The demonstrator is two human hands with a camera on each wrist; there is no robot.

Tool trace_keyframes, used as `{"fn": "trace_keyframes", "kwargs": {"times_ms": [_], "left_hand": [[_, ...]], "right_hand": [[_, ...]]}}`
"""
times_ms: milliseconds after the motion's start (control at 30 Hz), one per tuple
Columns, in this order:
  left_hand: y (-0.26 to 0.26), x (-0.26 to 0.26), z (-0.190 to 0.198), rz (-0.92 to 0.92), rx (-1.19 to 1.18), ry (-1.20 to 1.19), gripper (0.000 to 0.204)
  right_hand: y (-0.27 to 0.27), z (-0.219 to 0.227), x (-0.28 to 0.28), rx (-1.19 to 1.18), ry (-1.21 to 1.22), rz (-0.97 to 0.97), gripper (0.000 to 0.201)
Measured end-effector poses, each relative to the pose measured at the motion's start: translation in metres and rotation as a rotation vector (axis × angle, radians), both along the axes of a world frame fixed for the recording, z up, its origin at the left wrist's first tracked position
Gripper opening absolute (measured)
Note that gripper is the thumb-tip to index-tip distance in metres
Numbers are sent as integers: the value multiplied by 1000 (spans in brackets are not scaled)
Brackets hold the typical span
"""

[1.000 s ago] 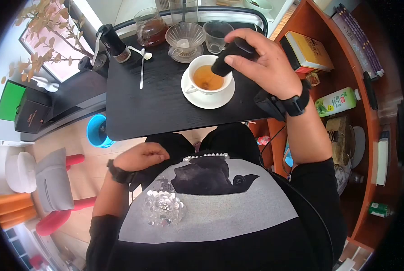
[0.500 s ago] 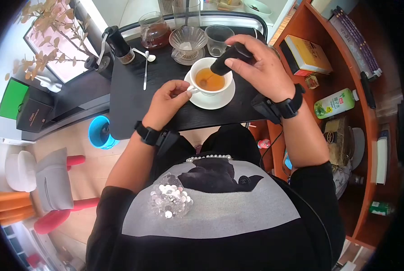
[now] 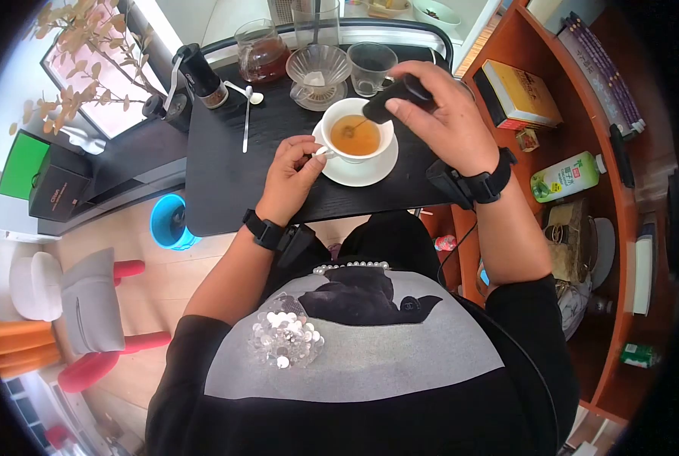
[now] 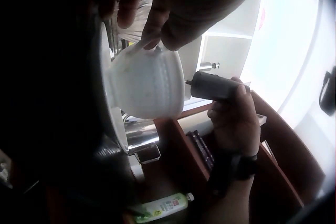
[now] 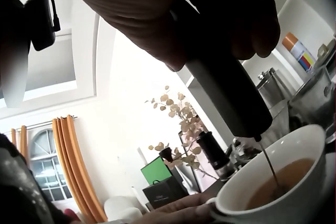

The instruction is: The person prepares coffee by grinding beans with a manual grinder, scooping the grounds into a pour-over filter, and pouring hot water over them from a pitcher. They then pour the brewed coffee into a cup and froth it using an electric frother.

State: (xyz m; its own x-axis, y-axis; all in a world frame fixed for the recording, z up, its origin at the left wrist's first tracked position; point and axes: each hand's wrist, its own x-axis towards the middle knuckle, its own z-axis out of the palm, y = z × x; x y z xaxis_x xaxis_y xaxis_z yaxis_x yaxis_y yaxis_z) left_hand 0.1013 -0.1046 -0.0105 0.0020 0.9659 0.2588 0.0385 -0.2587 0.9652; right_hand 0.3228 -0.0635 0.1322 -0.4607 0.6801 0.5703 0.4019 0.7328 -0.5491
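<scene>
A white cup (image 3: 380, 126) of amber liquid stands on a white saucer (image 3: 361, 177). My left hand (image 3: 288, 178) pinches the cup's handle between thumb and fingers, also seen in the left wrist view against the cup (image 4: 149, 85). My right hand (image 3: 453, 121) grips a black handheld whisk (image 3: 391, 102), tilted above the cup's right side. In the right wrist view the whisk (image 5: 231, 95) has a thin metal shaft whose lower end dips into the liquid (image 5: 294, 176).
Behind the cup stand a glass dripper (image 3: 318, 72), a glass pot (image 3: 263, 57) and a glass (image 3: 370, 72). A spoon (image 3: 247, 125) and a black grinder (image 3: 199, 76) lie to the left. A wooden shelf (image 3: 533, 72) borders the right.
My left hand has come up from beside my lap to the cup's handle. The right hand and whisk have shifted slightly right, and the whisk leans more.
</scene>
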Motion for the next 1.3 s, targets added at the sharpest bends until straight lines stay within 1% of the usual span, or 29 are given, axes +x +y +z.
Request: {"fn": "trace_keyframes", "kwargs": {"times_ms": [33,100,133,200,233,300,433,500,533,600,633,700,733,800,833,867,933,1000,1067,1100,1167,1200,1267,1300], "left_hand": [[0,0,0,5,0,-2,14],[-1,-1,2,-66,-28,-79,17],[-2,-2,2,-62,-30,-81,17],[-3,-4,2,-78,-83,-19,15],[-2,-4,2,-81,-84,-19,15],[0,-3,3,-97,-105,5,15],[3,-3,4,-105,-73,-1,17],[2,-4,4,-142,-116,-39,16],[2,-5,4,-138,-117,-41,16],[3,-7,3,-161,-108,-13,17],[4,-7,2,-164,-109,-14,17],[6,-7,-2,-176,-56,-32,19],[7,-7,-3,-180,-55,-32,19],[8,-7,-5,-165,3,48,20],[7,-8,-5,-161,4,48,20],[6,-8,-4,-163,-6,38,20],[5,-8,-3,-162,-17,26,20],[4,-6,-3,-169,-23,29,20],[5,-6,-6,-165,-14,35,20],[5,-6,-7,-159,-2,43,20],[5,-6,-6,-162,-10,60,20],[4,-6,-5,-160,-18,75,19],[3,-5,-2,-159,-16,60,19],[2,-5,-1,-158,-16,44,19]], "right_hand": [[1,1,2,0,-2,5,29],[0,5,8,-46,-40,-53,29],[-3,8,7,-47,-42,-50,29],[-11,14,8,-233,-24,-50,30],[-10,12,7,-234,-23,-53,30],[-8,6,3,-46,-22,3,31],[-2,2,1,-3,-8,-39,30],[0,4,5,-14,-23,-123,30],[-2,7,5,-16,-25,-119,30],[-8,15,6,-147,-42,-98,30],[-8,14,5,-148,-42,-101,30],[-10,12,1,-8,-71,-25,30],[-9,10,0,-8,-71,-29,30],[-5,7,-3,11,-70,-59,30],[-2,7,-2,70,-69,-86,29],[-1,7,-1,71,-69,-82,29],[-1,7,4,21,-28,-142,28],[-4,12,5,19,-45,-143,28],[-10,15,4,-106,-61,-76,28],[-11,15,1,-106,-61,-81,28],[-12,13,-3,-36,-46,-17,28],[-10,11,-3,-35,-45,-18,28],[-2,7,-2,139,-85,-88,29],[-2,7,0,140,-85,-84,29]]}}
